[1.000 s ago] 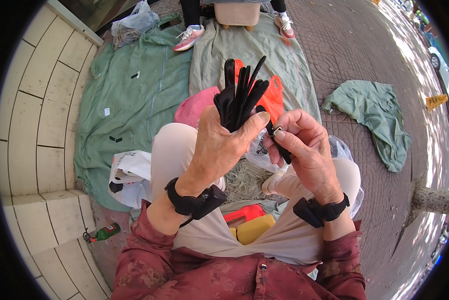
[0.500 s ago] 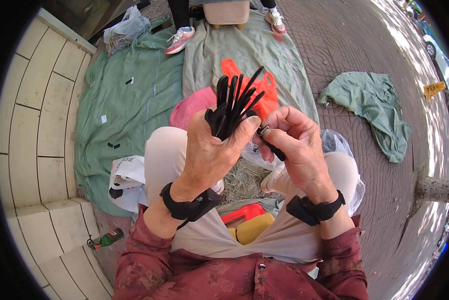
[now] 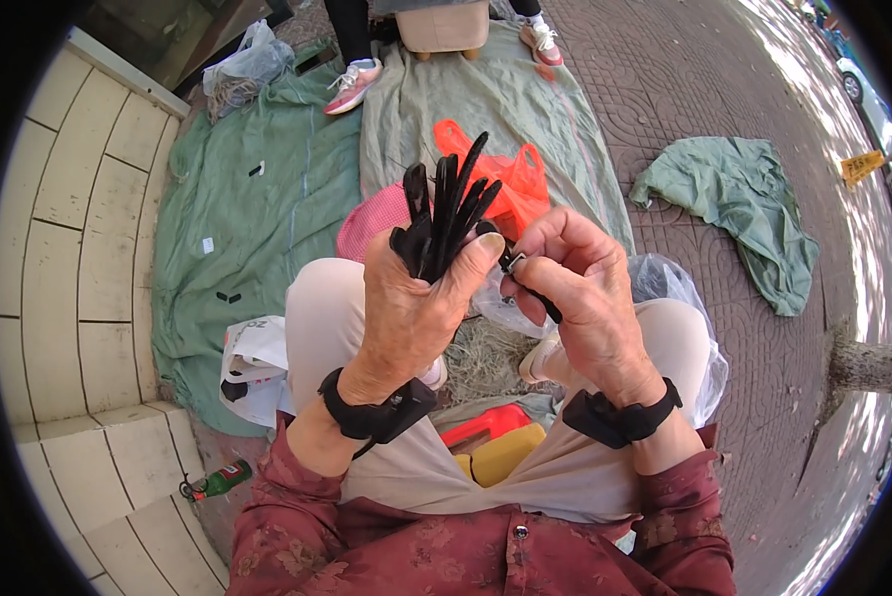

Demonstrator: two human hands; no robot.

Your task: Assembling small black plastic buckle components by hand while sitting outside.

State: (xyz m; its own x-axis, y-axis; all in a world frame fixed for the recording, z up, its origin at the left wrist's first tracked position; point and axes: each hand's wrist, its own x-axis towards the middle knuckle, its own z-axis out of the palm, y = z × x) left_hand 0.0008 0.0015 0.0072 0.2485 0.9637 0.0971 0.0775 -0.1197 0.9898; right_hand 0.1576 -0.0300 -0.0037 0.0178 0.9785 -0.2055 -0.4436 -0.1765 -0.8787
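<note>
Bright daylight glares at the upper right, shade covers the rest, and straight edges bend outward.

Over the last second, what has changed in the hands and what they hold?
Little. The left hand keeps its fan of black strips, now spread slightly wider. The right hand has curled tighter around one black strip close beside the bundle. Nothing was taken up or let go; the cloths and orange bag lie unchanged.
</note>
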